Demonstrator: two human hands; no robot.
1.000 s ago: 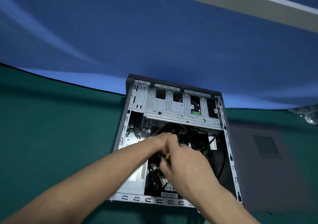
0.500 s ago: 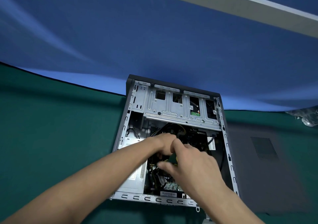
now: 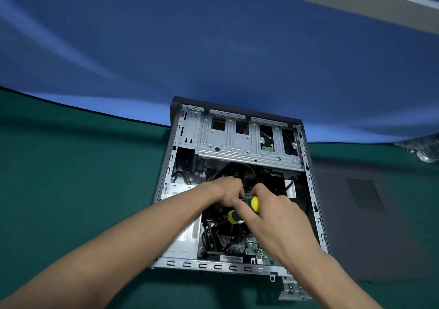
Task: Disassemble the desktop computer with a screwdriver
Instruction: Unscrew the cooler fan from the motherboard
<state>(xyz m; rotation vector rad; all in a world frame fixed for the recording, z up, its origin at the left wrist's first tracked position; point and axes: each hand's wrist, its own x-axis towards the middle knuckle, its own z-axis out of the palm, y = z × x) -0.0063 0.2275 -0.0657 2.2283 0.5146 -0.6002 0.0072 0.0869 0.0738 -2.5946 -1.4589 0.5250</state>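
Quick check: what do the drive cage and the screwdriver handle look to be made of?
Drive cage: looks like bare stamped sheet steel, dull silver with pressed ribs and punched holes. Screwdriver handle: likely moulded plastic or rubber, matte yellow and dark green bands; which one cannot be told.

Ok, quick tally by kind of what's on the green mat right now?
Open grey metal computer case: 1
Yellow-and-green handled screwdriver: 1, held by both the left hand and right hand
Dark grey vented side panel: 1
Small loose metal bracket: 1
Total: 4
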